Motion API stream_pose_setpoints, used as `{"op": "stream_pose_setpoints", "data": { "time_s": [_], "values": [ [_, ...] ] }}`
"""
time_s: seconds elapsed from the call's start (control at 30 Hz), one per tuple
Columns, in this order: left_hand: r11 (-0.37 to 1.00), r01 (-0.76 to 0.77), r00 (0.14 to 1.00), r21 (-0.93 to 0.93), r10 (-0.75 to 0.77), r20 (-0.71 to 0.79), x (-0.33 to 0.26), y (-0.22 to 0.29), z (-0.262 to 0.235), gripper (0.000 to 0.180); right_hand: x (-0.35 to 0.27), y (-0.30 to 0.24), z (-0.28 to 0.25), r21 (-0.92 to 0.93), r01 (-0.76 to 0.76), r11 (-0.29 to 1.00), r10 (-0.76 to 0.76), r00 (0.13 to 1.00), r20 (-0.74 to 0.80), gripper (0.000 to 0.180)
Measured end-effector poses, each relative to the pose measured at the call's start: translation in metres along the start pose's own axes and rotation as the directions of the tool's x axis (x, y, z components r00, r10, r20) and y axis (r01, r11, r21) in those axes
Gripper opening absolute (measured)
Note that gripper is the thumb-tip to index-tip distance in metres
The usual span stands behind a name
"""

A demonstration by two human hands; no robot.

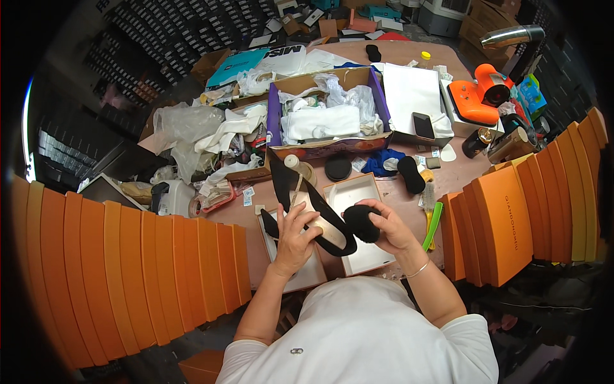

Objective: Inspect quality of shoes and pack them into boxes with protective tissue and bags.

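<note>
My left hand (294,242) is closed on a black shoe (331,242) with a pale insole, tilted above two shallow white box halves (368,261) on the table. Another black piece (269,224) shows left of that hand; I cannot tell whether it belongs to the same shoe. In my right hand (393,232) is a fuzzy black polishing pad (361,223), held against or very close to the shoe's near end. A bottle with a pale cap (292,162) stands just beyond the shoe.
Rows of orange shoe boxes (137,275) flank me left and right (502,224). A purple carton (274,121) of white wrapping lies ahead. Toward the right are a phone (423,125), an orange device (473,102), a black pad (410,176) and a green handle (433,227).
</note>
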State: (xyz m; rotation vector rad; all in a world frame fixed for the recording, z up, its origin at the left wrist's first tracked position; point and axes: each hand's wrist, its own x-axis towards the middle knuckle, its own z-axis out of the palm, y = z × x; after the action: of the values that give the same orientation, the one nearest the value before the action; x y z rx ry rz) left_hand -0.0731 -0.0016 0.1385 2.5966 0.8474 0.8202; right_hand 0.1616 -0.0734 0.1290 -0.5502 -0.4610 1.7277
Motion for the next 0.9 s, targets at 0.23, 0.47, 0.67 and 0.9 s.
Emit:
{"op": "stream_pose_setpoints", "data": {
  "time_s": [0.23, 0.47, 0.67, 0.9],
  "values": [
    [0.996, -0.090, 0.993, -0.012, 0.089, -0.074, -0.011, 0.006, 0.012, 0.024, -0.017, 0.017, 0.025, -0.377, 0.029, 0.926, -0.082, 0.989, -0.124, 0.032],
    [0.991, -0.119, 0.993, -0.057, 0.118, -0.021, -0.033, 0.010, 0.033, 0.018, -0.008, 0.028, 0.024, -0.693, -0.029, 0.721, -0.165, 0.963, -0.212, 0.030],
    [0.215, 0.532, 0.593, -0.819, -0.785, 0.179, -0.050, 0.028, 0.049, 0.068, -0.006, 0.039, 0.019, -0.923, 0.163, 0.349, -0.473, 0.881, -0.023, 0.034],
    [-0.856, 0.451, 0.554, -0.254, 0.045, 0.832, -0.062, 0.022, 0.058, 0.067, -0.010, 0.053, 0.027, -0.873, 0.422, 0.245, -0.370, 0.873, 0.318, 0.041]
  ]
}}
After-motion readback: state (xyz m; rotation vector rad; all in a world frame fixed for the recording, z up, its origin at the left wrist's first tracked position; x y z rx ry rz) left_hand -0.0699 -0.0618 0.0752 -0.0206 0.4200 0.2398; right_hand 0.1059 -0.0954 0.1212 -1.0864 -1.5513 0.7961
